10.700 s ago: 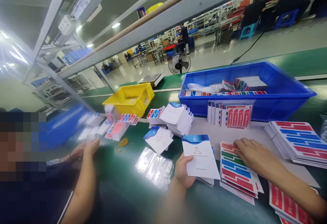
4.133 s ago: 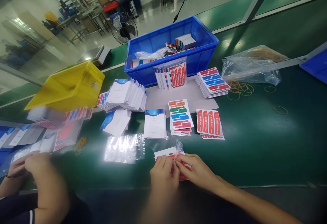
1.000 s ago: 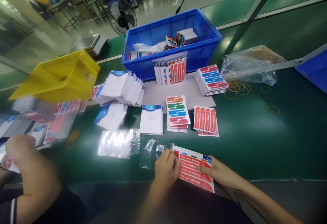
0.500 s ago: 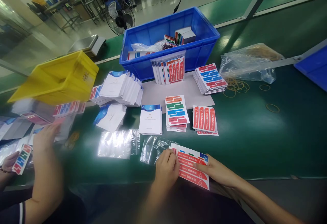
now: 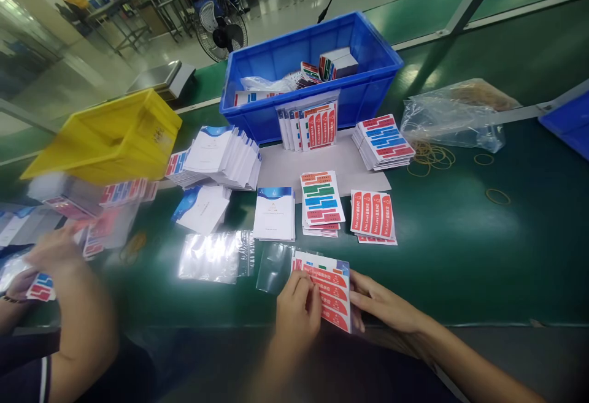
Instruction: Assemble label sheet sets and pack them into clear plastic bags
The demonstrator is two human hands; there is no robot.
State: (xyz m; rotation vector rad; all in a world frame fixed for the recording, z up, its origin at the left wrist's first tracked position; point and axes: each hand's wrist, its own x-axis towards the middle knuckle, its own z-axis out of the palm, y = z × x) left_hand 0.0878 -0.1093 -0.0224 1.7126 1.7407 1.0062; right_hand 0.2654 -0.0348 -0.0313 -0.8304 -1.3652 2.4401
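Observation:
In front of me is a small stack of sticker sheets (image 5: 335,299), red labels on top and a blue-and-white edge showing behind. My left hand (image 5: 300,306) is closed on its left side, fingertips pinched over the labels. My right hand (image 5: 381,306) holds the right edge, thumb at the near face and fingers partly hidden behind. Beside the left hand lies a clear zip bag (image 5: 275,267) on the green table; whether the sheets are inside a bag I cannot tell. Just beyond are blue-and-white booklets (image 5: 274,216), multicoloured sticker sheets (image 5: 321,199) and red label sheets (image 5: 372,214).
A blue bin (image 5: 313,84) holding more sheets stands at the back, with filled packs leaning on it. A yellow bin (image 5: 105,139) is at left. Rubber bands (image 5: 430,156) lie at right. A co-worker's blurred arm (image 5: 80,292) works at far left.
The sticker sheets and my right hand have shifted left towards my left hand, and the right thumb now sits at their edge instead of across them. The co-worker's hand has moved left.

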